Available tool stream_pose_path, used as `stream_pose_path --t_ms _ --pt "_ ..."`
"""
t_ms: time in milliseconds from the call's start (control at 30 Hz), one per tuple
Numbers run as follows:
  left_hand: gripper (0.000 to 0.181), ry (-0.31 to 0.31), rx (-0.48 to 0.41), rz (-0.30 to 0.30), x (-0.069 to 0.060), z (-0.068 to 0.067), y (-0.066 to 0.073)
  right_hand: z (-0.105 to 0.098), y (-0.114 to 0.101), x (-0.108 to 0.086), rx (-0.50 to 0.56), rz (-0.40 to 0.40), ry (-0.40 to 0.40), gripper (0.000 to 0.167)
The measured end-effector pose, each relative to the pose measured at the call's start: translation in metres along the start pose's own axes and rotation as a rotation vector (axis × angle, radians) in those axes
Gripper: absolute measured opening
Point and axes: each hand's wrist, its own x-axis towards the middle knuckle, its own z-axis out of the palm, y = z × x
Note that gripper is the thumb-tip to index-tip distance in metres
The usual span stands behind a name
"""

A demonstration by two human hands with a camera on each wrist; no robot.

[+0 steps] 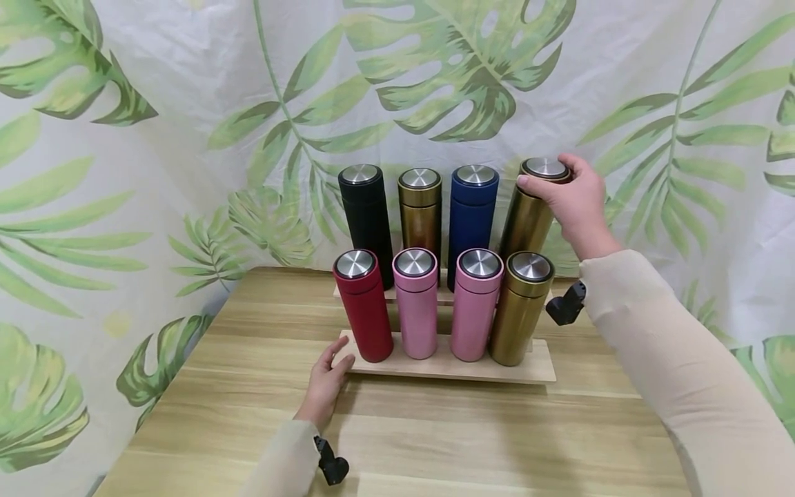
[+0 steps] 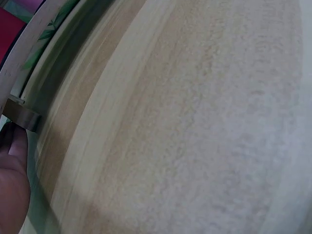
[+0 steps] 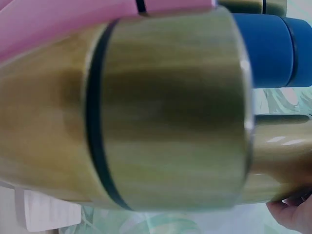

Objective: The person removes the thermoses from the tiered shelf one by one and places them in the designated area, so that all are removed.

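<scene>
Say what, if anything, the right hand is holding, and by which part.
The right hand grips the rightmost gold flask in the back row, by its cap.

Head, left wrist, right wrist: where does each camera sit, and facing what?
Head: head-worn, facing forward and down at bottles on a wooden stand; left grip, right grip and sleeves show.
Left wrist: wrist-worn, facing mostly tabletop; part of the left grip shows lower left.
Right wrist: wrist-worn, facing the front gold bottle close up; part of the right grip shows lower right.
Head and right wrist share the blue bottle and the rear gold bottle.
</scene>
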Motion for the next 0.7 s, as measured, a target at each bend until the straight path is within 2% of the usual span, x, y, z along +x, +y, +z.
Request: stream_pose_path --t_ms 233,367,700 --pt "0.047 -0.01 0.007 0.011 -0.002 0.0 0.001 -0.005 -0.007 0.002 0.006 -0.032 0.019 0.079" --pt "0.047 -0.017 0.002 -0.002 -0.007 0.001 0.008 -0.009 -0.01 0.002 0.009 -0.039 0.025 0.079" --pt "0.046 -0.006 -0.002 0.017 -0.001 0.0 0.0 -0.025 -0.013 0.005 0.035 -0.042 0.07 0.074"
